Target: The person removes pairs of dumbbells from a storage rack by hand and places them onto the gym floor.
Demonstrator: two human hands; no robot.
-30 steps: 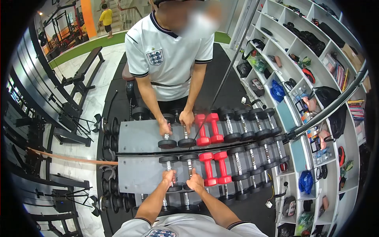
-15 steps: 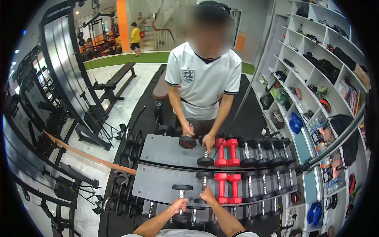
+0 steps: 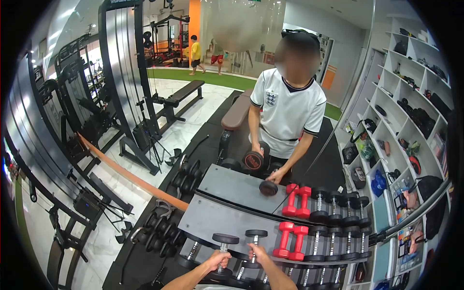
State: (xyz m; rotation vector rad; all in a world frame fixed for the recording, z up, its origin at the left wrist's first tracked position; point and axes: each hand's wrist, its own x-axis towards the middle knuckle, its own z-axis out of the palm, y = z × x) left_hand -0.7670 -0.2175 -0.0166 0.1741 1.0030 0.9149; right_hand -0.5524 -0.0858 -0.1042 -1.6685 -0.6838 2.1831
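My left hand (image 3: 218,260) is wrapped round the chrome handle of a dumbbell (image 3: 225,238) with round black heads, held over the lower front of the rack. Close beside it, my right hand (image 3: 258,252) grips a second black-and-chrome dumbbell (image 3: 256,233), also above the rack. Both dumbbells stand roughly on end in the view, and my hands cover parts of the handles. To the right of my right hand, two red dumbbells (image 3: 291,240) lie side by side on the grey rack shelf (image 3: 208,217).
More chrome-handled dumbbells (image 3: 332,241) line the shelf to the right. A mirror behind the rack reflects a person in a white shirt (image 3: 290,106) holding dumbbells. Weight plates (image 3: 157,234) are stacked at left, near an orange band (image 3: 130,175). White shelving (image 3: 386,125) shows at right.
The right-hand dumbbell has come up off the shelf, away from the red pair. The left-hand dumbbell stays held. The view has turned left, shifting the scene rightward.
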